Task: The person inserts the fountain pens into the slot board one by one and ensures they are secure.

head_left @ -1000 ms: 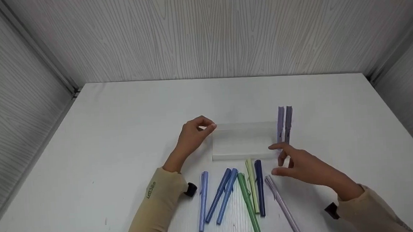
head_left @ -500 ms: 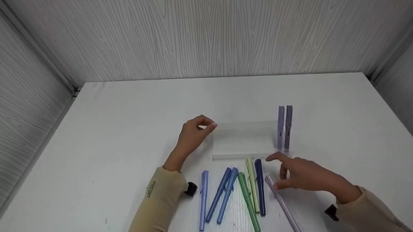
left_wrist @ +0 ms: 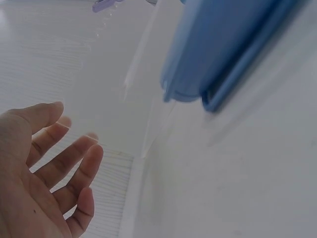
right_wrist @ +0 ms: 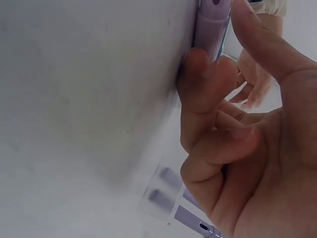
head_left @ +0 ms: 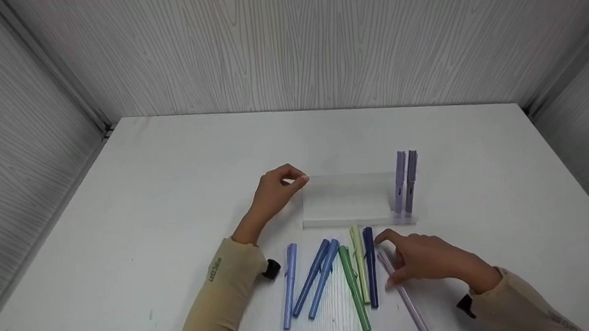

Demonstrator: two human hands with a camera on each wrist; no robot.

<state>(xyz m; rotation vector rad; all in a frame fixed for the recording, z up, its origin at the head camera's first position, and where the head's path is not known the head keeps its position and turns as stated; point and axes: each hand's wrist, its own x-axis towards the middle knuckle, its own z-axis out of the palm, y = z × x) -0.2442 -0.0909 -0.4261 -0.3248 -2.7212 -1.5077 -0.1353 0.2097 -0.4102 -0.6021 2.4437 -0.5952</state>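
A clear plastic pen stand [head_left: 349,221] sits mid-table, with two purple pens [head_left: 400,182] upright at its right end. My left hand [head_left: 275,192] pinches the stand's upper left edge between thumb and fingers; the see-through panel [left_wrist: 116,74] shows in the left wrist view. Lower right, my right hand [head_left: 428,257] has its thumb and curled fingers round the upper part of a lilac pen [head_left: 410,307] lying on the table. In the right wrist view this pen [right_wrist: 210,32] lies between thumb and fingertips, partly hidden by them.
Left of the lilac pen lie a navy pen [head_left: 371,268], a pale green pen [head_left: 360,269], a green pen [head_left: 355,289] and several blue pens [head_left: 311,277]. Wood-grain panels [head_left: 287,48] wall the white table at the back and sides.
My right hand has moved down from beside the upright purple pens to the lilac pen, and its fingers have come round it. The left hand stays on the stand.
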